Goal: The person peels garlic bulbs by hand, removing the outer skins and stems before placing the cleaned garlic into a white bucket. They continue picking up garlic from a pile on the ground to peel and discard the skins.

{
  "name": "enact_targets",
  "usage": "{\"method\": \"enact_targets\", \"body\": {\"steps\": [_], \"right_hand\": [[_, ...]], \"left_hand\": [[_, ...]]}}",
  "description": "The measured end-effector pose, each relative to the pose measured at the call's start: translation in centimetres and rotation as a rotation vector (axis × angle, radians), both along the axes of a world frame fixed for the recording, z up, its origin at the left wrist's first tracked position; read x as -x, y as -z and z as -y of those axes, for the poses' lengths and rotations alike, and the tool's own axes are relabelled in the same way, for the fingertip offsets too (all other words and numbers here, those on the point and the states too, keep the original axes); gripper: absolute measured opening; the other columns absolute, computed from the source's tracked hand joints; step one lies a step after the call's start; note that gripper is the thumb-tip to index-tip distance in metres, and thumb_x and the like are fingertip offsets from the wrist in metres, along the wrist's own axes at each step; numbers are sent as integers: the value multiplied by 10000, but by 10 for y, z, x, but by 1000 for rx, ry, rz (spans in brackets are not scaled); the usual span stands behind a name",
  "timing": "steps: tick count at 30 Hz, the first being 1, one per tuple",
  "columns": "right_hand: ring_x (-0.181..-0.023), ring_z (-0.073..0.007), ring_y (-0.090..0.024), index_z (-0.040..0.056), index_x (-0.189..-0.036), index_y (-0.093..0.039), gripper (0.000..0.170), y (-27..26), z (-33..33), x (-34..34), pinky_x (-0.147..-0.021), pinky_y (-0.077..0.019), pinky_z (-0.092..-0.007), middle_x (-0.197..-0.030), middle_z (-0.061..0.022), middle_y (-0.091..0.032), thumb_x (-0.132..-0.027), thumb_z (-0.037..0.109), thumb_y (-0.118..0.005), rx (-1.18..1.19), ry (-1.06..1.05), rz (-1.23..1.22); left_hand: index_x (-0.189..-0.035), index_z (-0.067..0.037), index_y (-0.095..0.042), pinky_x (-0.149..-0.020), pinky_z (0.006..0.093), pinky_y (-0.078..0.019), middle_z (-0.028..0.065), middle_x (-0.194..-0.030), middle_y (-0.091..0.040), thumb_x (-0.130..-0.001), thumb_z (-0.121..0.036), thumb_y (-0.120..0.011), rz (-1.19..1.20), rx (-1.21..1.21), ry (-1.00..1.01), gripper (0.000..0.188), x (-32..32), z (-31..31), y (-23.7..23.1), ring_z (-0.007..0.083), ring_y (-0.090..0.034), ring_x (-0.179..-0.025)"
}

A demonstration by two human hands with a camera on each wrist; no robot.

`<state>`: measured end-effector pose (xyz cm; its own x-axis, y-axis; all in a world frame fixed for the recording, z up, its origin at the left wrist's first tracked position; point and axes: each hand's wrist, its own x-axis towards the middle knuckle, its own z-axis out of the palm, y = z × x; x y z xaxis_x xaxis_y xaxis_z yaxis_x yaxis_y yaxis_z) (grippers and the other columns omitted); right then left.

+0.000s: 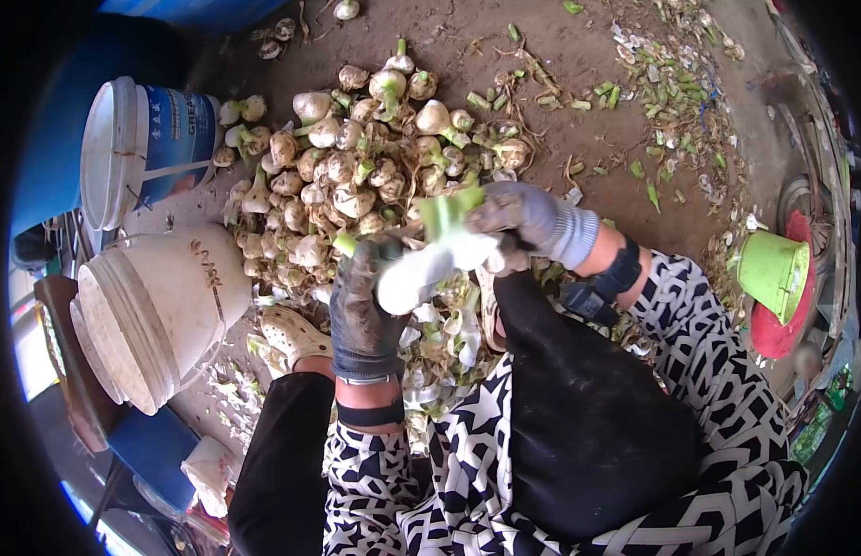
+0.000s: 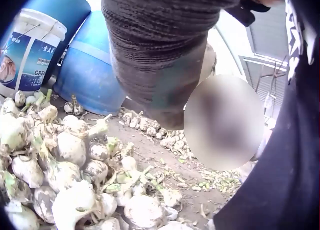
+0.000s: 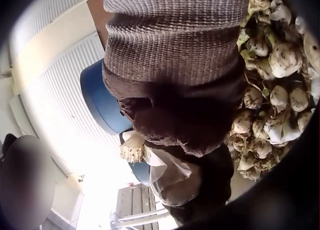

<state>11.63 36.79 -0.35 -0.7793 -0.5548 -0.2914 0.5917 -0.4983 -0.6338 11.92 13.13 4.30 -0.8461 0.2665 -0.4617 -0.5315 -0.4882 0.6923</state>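
Note:
In the head view, a white garlic bulb (image 1: 405, 285) with a green stalk (image 1: 447, 215) is between my two gloved hands, blurred by motion. My left hand (image 1: 364, 301), in a dirt-stained glove, grips its left end. Curled fingers of my right hand (image 1: 528, 222) pinch its pale outer skin at the other end. The right wrist view shows white skin (image 3: 175, 182) and a rough root end (image 3: 132, 154) beneath the right glove. Just beyond both hands lies a heap of unpeeled garlic bulbs (image 1: 352, 199). In the left wrist view the left glove (image 2: 160, 85) hides its fingers and hold.
White buckets (image 1: 162, 315) and a labelled bucket (image 1: 152, 153) lie at the left beside a blue barrel (image 2: 90, 65). Peeled skins (image 1: 440, 343) litter the ground between the feet. Cut stalks (image 1: 667, 120) are scattered far right, near a green bucket (image 1: 772, 273).

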Motion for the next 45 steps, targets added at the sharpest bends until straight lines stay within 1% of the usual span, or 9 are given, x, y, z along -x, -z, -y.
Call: {"method": "enact_targets", "body": {"steps": [2, 4, 10, 12, 16, 20, 24, 30, 45], "right_hand": [[-369, -141, -529, -29, -1014, -599, 222, 22, -7, -11, -330, -428, -261, -607, -118, -612, -912, 165, -566, -161, 79, -622], [-362, -127, -529, -26, -964, -613, 229, -3, -20, -30, -327, -431, -250, -588, -100, -612, -900, 190, -574, -95, 89, 116], [-508, -153, -619, -43, -931, -652, 314, -6, -86, -91, -403, -476, -255, -710, -109, -662, -867, 262, -615, -285, 262, 104], [-532, -163, -633, -31, -925, -667, 358, -55, -99, -86, -443, -501, -280, -707, -91, -660, -867, 319, -618, -550, 2, 94], [-759, -313, -662, 57, -953, -654, 443, -16, -88, -81, -720, -533, -379, -800, -138, -683, -813, 476, -641, -1919, -1023, -345], [-658, -187, -665, 98, -1066, -646, 282, -41, -40, -27, -637, -560, -341, -819, -110, -689, -898, 322, -614, -977, -174, -537], [-600, -91, -597, 37, -989, -659, 244, -43, 29, 20, -497, -494, -245, -820, -51, -678, -907, 263, -619, -433, -293, -126], [-568, -84, -578, 20, -862, -690, 352, -64, 48, 31, -498, -475, -247, -743, -28, -670, -917, 360, -619, -390, -414, 0], [-554, -116, -599, -4, -950, -648, 210, -34, 34, 25, -512, -502, -259, -660, -59, -626, -881, 194, -639, -11, -383, -164]], "left_hand": [[-960, -23, -579, -989, 467, -429, 164, -1037, -614, -945, -360, -531, -118, -303, 72, 340, 9, -7, 4, 318, -554, -1117], [-958, -38, -597, -1060, 550, -333, 172, -1080, -627, -950, -347, -518, -123, -513, 21, 319, 13, -9, 4, 334, -487, -1231], [-1167, -102, -630, -1108, 643, -158, 121, -1266, -595, -937, -340, -472, -22, -678, -308, 367, 37, 8, -10, 321, -410, -1316], [-1216, -146, -587, -1093, 667, -186, 97, -1287, -584, -954, -373, -437, 17, -559, -359, 378, 40, 10, -9, 308, -405, -1322], [-1124, -81, -643, -1118, 647, -123, 148, -1273, -585, -961, -342, -409, -5, -697, -247, 386, 36, 12, -5, 330, -378, -1338], [-1174, 28, -613, -1129, 621, -104, 228, -1286, -550, -933, -315, -425, -172, -622, -28, 459, 29, 15, 10, 388, -364, -1338], [-1154, 73, -604, -1113, 562, -247, 274, -1281, -530, -877, -351, -535, -289, -442, 152, 511, 31, 2, -3, 418, -422, -1285], [-1182, 40, -587, -1100, 529, -275, 263, -1330, -494, -943, -448, -429, -441, 108, 257, 566, 17, 3, -25, 419, -372, -1317], [-1429, -11, -350, -1113, 572, -211, 189, -1491, -318, -903, -499, -418, -365, -246, 75, 720, 26, 11, -29, 388, -306, -1370]]}}
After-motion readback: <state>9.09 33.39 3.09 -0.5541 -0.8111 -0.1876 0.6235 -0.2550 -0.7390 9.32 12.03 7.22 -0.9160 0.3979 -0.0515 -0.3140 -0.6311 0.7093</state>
